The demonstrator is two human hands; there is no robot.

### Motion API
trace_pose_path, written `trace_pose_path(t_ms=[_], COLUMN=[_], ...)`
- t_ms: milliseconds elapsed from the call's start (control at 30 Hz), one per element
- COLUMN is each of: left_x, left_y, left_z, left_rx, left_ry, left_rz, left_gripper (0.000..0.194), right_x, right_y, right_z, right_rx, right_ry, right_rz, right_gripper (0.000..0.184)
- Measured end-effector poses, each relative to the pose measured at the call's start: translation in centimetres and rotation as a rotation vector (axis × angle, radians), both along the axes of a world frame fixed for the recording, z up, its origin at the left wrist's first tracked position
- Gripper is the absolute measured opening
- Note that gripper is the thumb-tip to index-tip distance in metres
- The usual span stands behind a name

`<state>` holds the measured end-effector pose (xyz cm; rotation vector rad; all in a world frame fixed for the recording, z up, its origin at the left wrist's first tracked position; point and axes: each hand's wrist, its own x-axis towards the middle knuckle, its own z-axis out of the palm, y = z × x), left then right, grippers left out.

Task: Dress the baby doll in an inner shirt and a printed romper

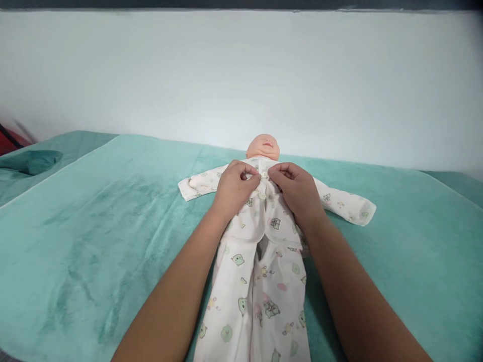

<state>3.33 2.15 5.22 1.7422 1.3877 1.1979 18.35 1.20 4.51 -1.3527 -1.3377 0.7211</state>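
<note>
A baby doll (263, 146) lies on its back on a teal blanket (94, 236), head pointing away from me. It wears a white romper (256, 281) printed with small green and pink animals, sleeves spread out to both sides. My left hand (234, 187) pinches the left front edge of the romper just below the doll's neck. My right hand (296, 188) pinches the right front edge beside it. Both sets of fingers meet at a small fastener on the chest, fingers curled closed on the fabric. Lower down the romper's front hangs slightly apart.
The teal blanket covers a wide flat surface running to a plain white wall (241, 75) behind. A folded teal cloth (32, 162) lies at the far left, with something red (7, 142) at the left edge.
</note>
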Motion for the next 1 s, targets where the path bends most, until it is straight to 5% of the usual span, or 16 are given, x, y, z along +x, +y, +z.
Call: trace_pose_path(t_ms=[167, 367, 500, 733, 1000], left_x=[-0.9, -3.2, -3.9, -3.6, -3.2], left_y=[-0.1, -0.5, -1.1, -1.1, -1.5], left_z=[0.3, 1.4, 2.4, 2.5, 2.2], left_rx=[-0.023, -0.098, -0.126, -0.088, -0.042], left_ry=[-0.037, 0.009, 0.122, 0.209, 0.239], left_rz=[-0.076, -0.369, -0.51, -0.519, -0.516], left_gripper=[0.009, 0.016, 0.017, 0.017, 0.01], right_x=[-0.7, -1.2, -0.7, 0.6, 1.1], right_y=[-1.3, -4.5, -5.2, -4.6, -5.2], right_z=[0.5, 1.4, 1.9, 2.0, 2.6], right_rx=[0.026, 0.009, -0.059, -0.124, -0.102], right_ry=[-0.093, -0.487, -0.494, -0.281, -0.366], right_rz=[-0.063, -0.001, 0.038, 0.147, 0.32], right_gripper=[0.017, 0.025, 0.018, 0.005, 0.003])
